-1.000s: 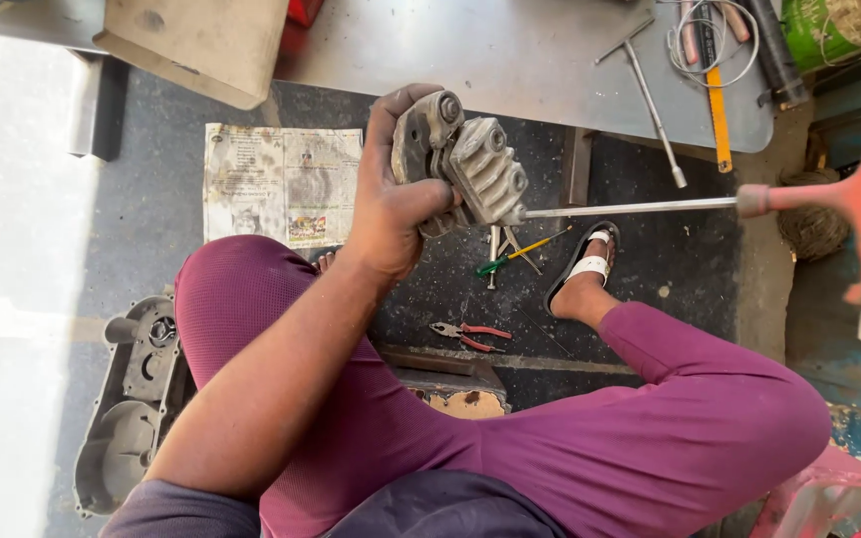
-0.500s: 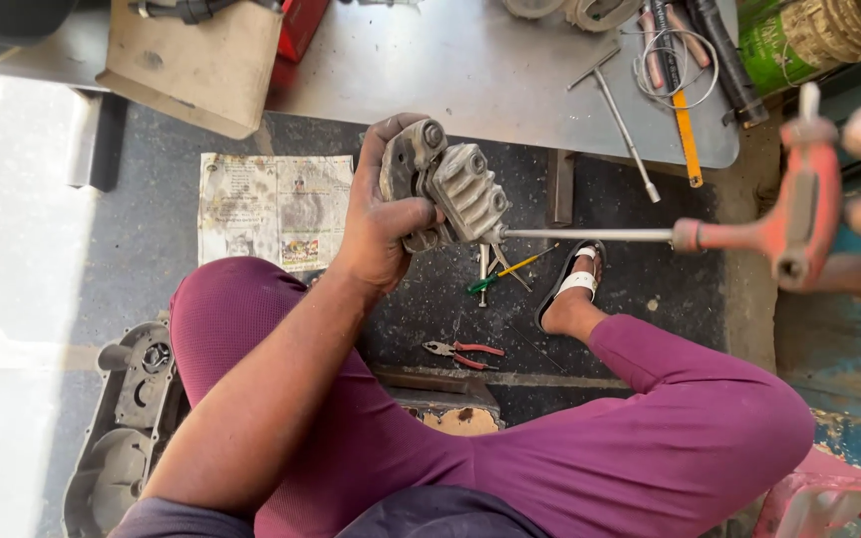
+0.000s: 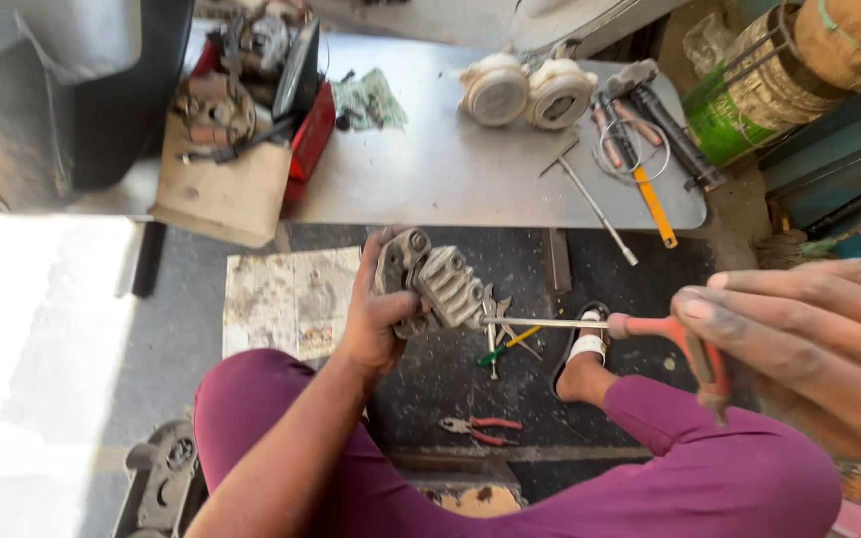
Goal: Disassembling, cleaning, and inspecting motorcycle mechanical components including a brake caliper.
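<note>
While your left hand grips the ribbed grey metal caliper body above your knee, your right hand's fingers close around the red-handled T-wrench, its tip in the caliper; tilt the long shaft and it may slip out.

A grey metal table is seen bearing two round cream housings, a T-handle wrench and a yellow-handled screwdriver; red-handled pliers and a newspaper sheet are laid on the dark floor.
</note>
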